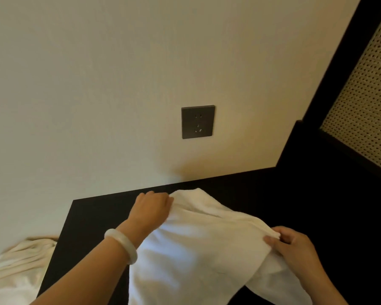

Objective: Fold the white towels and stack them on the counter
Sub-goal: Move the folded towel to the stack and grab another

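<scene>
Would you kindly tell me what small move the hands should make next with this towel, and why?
Probably draw the two hands apart and lay the towel flat on the counter. The left hand grips one end of its edge, the right hand pinches the other, and the cloth between them sags, rumpled and unfolded.

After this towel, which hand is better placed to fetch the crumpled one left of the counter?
Probably left. The crumpled white towel lies past the left edge of the dark counter, nearer the left hand; the right hand pinches the spread white terry towel farther right.
</scene>
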Tool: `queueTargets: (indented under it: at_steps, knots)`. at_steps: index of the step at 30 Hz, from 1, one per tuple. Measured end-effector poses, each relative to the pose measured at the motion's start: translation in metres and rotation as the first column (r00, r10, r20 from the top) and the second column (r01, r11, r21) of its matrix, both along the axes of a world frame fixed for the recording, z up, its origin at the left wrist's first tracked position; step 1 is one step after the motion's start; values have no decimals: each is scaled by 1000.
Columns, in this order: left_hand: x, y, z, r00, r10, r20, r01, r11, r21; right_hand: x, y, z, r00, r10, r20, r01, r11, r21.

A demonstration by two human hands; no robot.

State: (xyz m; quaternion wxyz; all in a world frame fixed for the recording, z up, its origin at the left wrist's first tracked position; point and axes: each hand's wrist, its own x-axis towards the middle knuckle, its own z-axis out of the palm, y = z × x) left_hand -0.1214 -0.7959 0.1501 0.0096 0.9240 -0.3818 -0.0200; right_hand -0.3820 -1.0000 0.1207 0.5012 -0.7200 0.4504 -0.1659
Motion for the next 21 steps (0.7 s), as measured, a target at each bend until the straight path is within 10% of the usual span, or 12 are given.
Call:
queueTargets:
  at_steps: [11, 17, 21]
  knots:
    - [8, 38, 12, 951, 126, -281, -12, 927, 374, 19, 10, 18, 979, -85, 187, 84, 996, 14]
    - [16, 66, 100, 949, 314, -24, -314, 939, -141, 38, 6, 111, 908, 8, 420, 49, 991, -124]
    - [3, 99, 215, 897, 361, 255, -188, 834, -518, 40, 8, 204, 743, 211, 635, -5, 951, -310]
